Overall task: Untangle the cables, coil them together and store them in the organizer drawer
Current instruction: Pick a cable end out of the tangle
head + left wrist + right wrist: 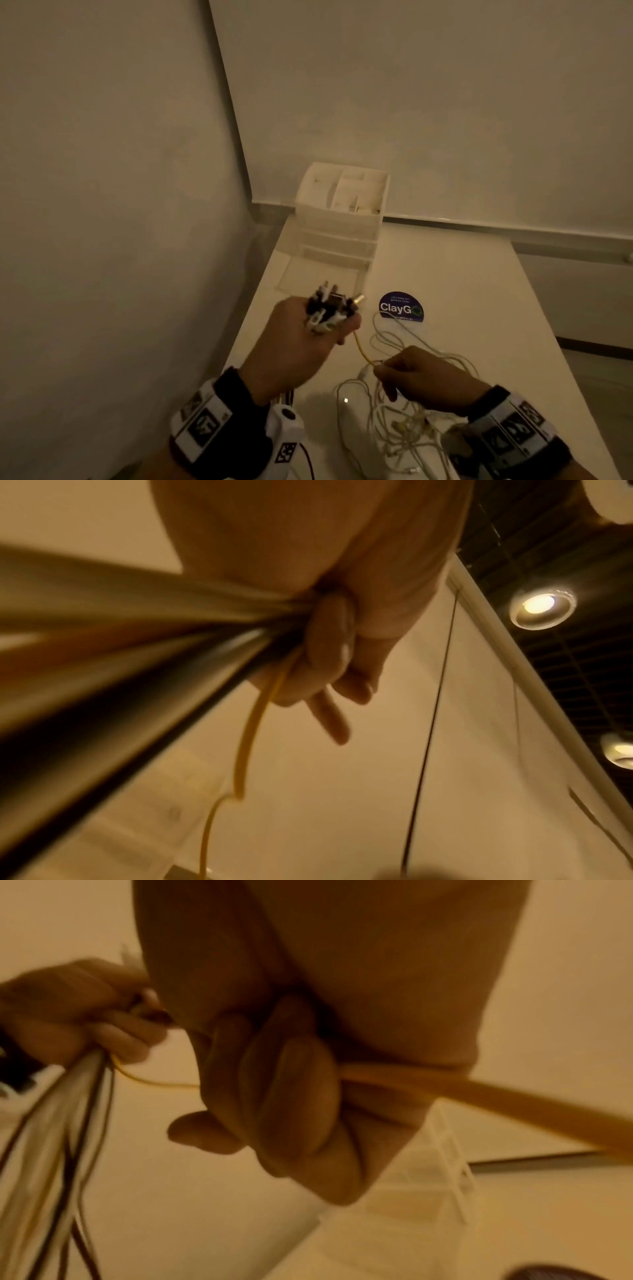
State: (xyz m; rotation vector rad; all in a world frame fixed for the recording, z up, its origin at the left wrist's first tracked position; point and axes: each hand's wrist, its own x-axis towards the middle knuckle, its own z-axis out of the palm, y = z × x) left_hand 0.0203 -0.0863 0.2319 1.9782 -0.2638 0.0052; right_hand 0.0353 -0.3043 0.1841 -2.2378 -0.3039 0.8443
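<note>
A: Left hand (301, 337) fisted round a bunch of cable ends (325, 308), raised above the table (462, 274); hard dark and pale plugs sticking up, one brassy barrel tip. Thin yellow cable (361, 349) strung from that fist across to the right hand (424, 377).

B: Right hand closed, pinching the yellow cable between thumb and curled fingers. Smooth round rubbery sheath, per right wrist view. Loose tangle of thin white cables (404, 418) on the tabletop under and around that hand, partly cut off at the bottom edge.

A: Organizer (342, 212) at the back left corner: translucent white plastic, boxy, open compartments on top. Lowest drawer (322, 277) pulled out, contents not readable in dim light.

B: Round dark sticker (401, 307) on the matte table, lettered "ClayG", last letter covered by a green mark. Wrist views blurred; cable count in the fist indeterminate.
</note>
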